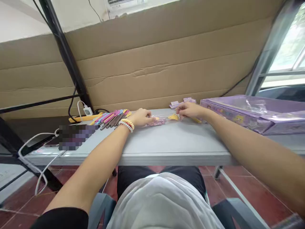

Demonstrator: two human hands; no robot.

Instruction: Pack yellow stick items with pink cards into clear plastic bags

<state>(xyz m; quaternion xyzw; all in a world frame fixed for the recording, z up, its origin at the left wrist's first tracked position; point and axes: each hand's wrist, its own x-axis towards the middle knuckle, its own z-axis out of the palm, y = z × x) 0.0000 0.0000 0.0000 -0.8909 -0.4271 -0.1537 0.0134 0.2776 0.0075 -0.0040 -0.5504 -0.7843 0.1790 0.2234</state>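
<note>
Closest to the camera there's 1 wrinkly white shirt (164, 203) between 2 smooth grey chair arms, then the straight front edge of 1 pale, flat bench (171, 140). Left wrist has what looks like 3 bands (127, 124) on it, yellow, white and red, kinda bumpy. Around the middle of the bench sits 1 crinkly clear packet (159, 121) with pink bits showing. The left hand (149, 118) has its fingers bent down together on the packet's left end, can't tell if it's a real pinch. At the other end there's 1 yellow fan-shaped piece (173, 117), and the right hand (181, 114) is right beside it, thumb and fingers drawn in close; can't tell what's between them. 1 yellow stick (196, 120) pokes out below that hand. Off left is a pile of slim sticks (111, 118), well over 10 but too overlapped to count, in pink, blue, yellow and brown. Over right, 1 long purple box (243, 113) with shiny clear film on top. Behind the right hand, at least 2 small purple cards (182, 102), then creased brown cardboard (152, 63) across the back.
</note>
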